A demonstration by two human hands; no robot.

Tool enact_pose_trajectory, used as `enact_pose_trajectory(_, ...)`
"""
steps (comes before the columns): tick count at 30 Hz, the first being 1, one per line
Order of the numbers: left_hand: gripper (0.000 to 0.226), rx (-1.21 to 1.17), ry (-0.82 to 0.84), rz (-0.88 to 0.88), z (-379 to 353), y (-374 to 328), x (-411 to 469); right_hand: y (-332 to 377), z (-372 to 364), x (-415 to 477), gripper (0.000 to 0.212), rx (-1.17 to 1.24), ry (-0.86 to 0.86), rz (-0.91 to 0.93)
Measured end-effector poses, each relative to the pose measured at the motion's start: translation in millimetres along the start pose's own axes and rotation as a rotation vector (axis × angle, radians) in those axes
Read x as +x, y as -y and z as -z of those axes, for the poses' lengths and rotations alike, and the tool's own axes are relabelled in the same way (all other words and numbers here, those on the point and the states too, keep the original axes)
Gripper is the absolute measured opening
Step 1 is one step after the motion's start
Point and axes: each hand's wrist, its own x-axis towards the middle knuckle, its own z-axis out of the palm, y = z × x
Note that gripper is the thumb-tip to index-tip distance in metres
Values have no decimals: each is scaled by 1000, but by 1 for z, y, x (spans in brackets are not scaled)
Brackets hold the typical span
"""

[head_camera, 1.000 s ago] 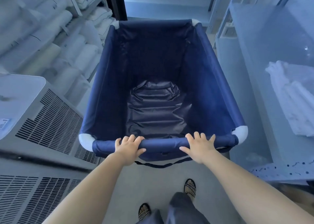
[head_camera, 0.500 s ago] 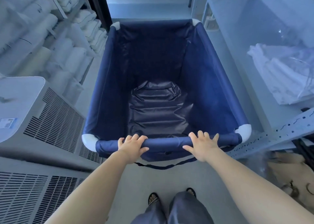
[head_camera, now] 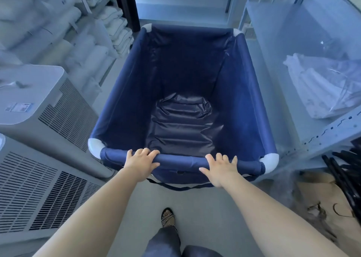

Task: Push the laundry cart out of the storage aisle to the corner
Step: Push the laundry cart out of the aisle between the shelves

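Cart (head_camera: 248,100) in the aisle, with both hands on its near rail (head_camera: 181,160).
The blue cart stood on the floor between two vented units (head_camera: 58,116) and linen shelves (head_camera: 58,32) on the left and a metal rack (head_camera: 332,131) on the right, with a crumpled dark liner (head_camera: 183,126) at its bottom. The left hand (head_camera: 141,164) gripped the rail — fingers curled over the top, thumb underneath. The right hand (head_camera: 220,168) pressed against the rail, fingers spread and nearly straight, thumb out sideways. Bagged linen (head_camera: 322,87) lay on the rack.
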Motion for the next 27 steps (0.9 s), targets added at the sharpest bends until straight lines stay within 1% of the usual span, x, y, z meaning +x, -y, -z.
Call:
enact_pose_trajectory(5,45,23,39,35,-18,-13,-43,-3,-28,-36,54,-5,-3,43)
enact_pose_trajectory(8,50,28,39,49,-36,-21,-75,-3,-44,-62,53,-28,-2,65)
enact_pose_trajectory(16,51,-44,135,103,-76,-38,-143,-5,-87,-128,53,-60,-12,109)
enact_pose_trajectory(27,52,-59,138,77,-116,-53,-209,1,-132,-193,61,-134,-72,55)
